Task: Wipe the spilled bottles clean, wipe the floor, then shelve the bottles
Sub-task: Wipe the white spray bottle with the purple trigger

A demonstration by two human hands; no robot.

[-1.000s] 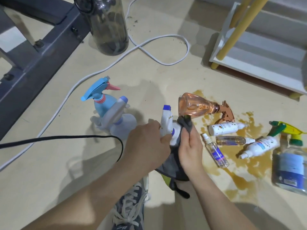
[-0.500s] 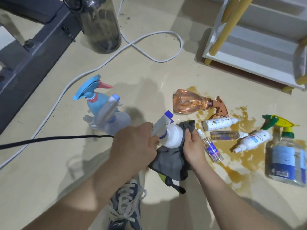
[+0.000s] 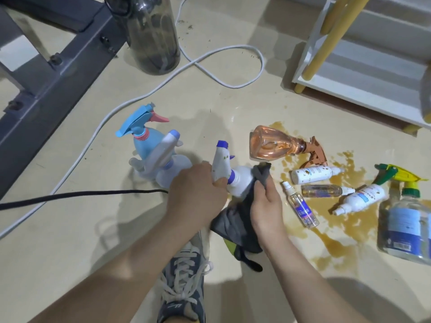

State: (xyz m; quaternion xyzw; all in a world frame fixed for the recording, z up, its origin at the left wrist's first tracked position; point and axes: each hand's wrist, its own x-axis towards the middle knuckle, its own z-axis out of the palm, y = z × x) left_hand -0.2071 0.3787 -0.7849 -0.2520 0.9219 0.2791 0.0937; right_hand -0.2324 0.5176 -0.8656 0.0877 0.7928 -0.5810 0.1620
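Note:
My left hand grips the trigger head of a white spray bottle with blue trim, held above the floor. My right hand presses a dark grey cloth against the bottle's body. A brown spill spreads over the floor to the right. In it lie an orange spray bottle, a white bottle, two small clear bottles and a white pump bottle. A big clear bottle with a green trigger stands at the right edge.
A blue spray bottle and a pale one stand to the left. The white shelf with yellow legs is at the back right. A white cable, a black cable, a dark jug and a grey frame lie around. My shoe is below.
The white bottle went from upright to tilted in my left hand, its head now pointing up and left. My right hand slid the cloth around its body.

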